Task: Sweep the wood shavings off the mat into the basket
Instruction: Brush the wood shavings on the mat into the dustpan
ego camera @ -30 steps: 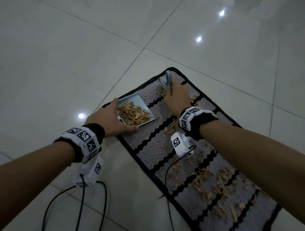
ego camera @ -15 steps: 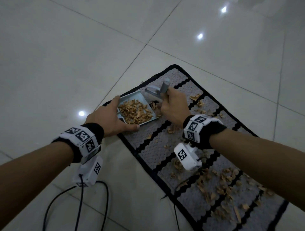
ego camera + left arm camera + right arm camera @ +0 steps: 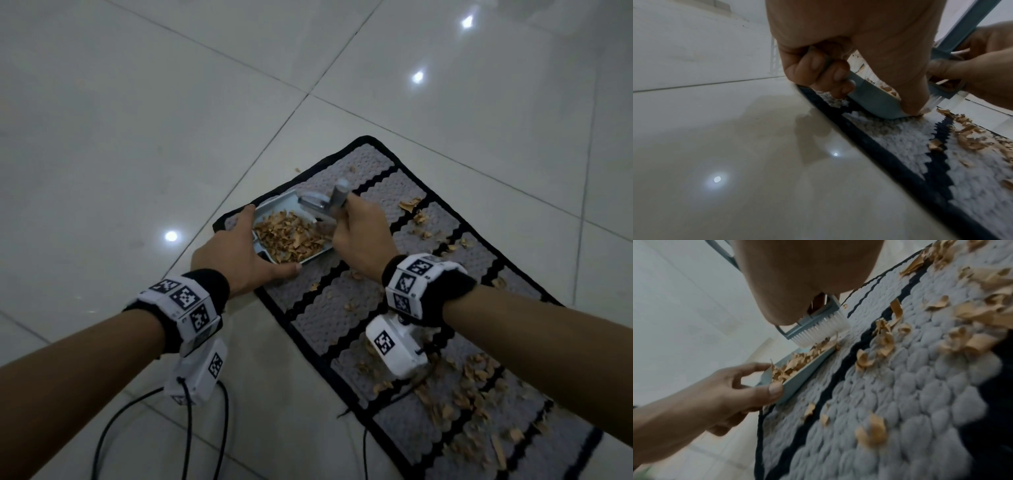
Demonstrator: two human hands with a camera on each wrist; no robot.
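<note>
A grey mat point(image 3: 342, 308) with black zigzag stripes lies on the tiled floor. At its far left corner sits a grey-blue dustpan point(image 3: 274, 205), heaped with wood shavings point(image 3: 291, 236). My left hand point(image 3: 236, 260) grips the pan's near left side, thumb along its near edge point(image 3: 774, 389). My right hand point(image 3: 359, 236) grips the handle of a small brush point(image 3: 320, 204), whose white bristles point(image 3: 822, 329) stand at the pan's open lip. Loose shavings point(image 3: 462, 394) cover the mat's near right part, and a few more point(image 3: 421, 219) lie beyond my right hand. No basket shows in the head view.
Glossy white floor tiles point(image 3: 137, 137) surround the mat on all sides. Black cables point(image 3: 205, 428) run from the wrist cameras across the floor near me. One shaving point(image 3: 297, 170) lies on the tile just past the mat's far edge.
My right hand has drawn the brush leftward from the mat's far end to the pan's lip, pushing shavings in. The left hand has kept its hold on the pan.
</note>
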